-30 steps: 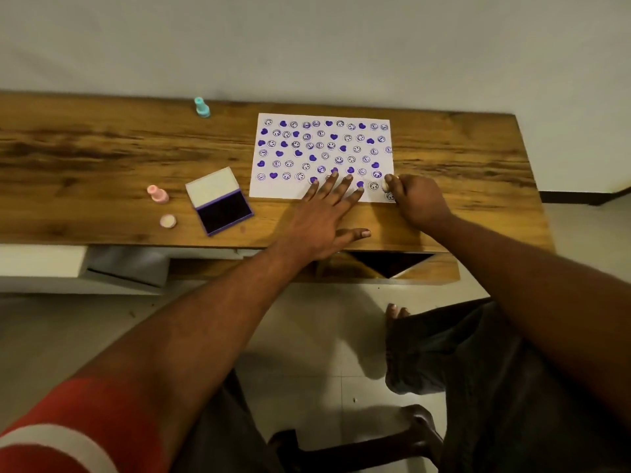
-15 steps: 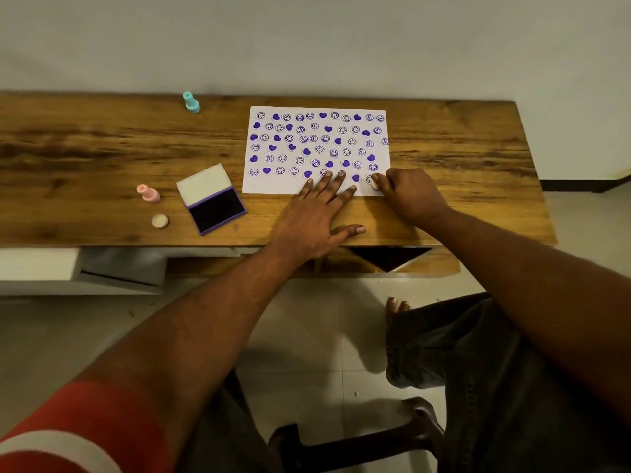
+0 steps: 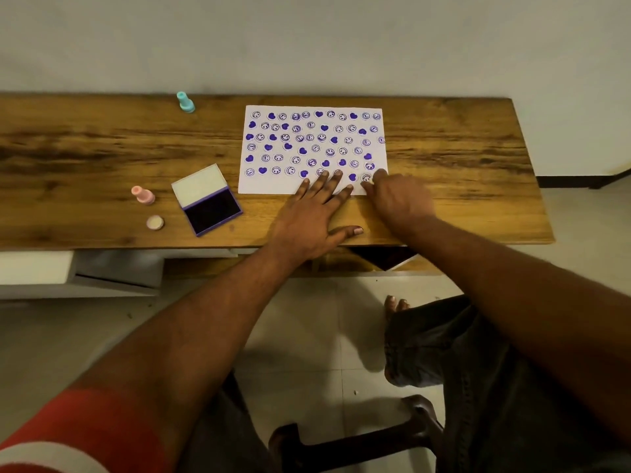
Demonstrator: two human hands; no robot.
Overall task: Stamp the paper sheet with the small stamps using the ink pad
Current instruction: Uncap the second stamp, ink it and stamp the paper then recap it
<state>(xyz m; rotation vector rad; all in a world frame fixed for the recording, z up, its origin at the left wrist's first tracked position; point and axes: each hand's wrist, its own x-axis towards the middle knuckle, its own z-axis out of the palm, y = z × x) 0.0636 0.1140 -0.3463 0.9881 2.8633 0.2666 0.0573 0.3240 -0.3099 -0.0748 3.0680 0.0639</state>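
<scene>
A white paper sheet [image 3: 362, 112] covered with purple hearts and smiley prints lies on the wooden table [image 3: 85, 158]. My left hand [image 3: 310, 216] rests flat, fingers spread, on the sheet's near edge. My right hand [image 3: 399, 199] is curled at the sheet's near right corner, fingertips pinched down on a small stamp that is almost wholly hidden. The open ink pad [image 3: 211, 208], dark purple with its white lid folded back, sits left of the sheet. A pink stamp [image 3: 142, 195] and a round pink cap [image 3: 155, 222] lie left of the pad.
A teal stamp [image 3: 185, 102] stands near the table's far edge by the wall. My knees and a dark stool [image 3: 358, 442] are below the near table edge. A white drawer unit [image 3: 37, 268] sits under the table at left.
My right hand has shifted slightly left along the sheet's near edge. The left hand has stayed flat on the paper. The view has tilted a little.
</scene>
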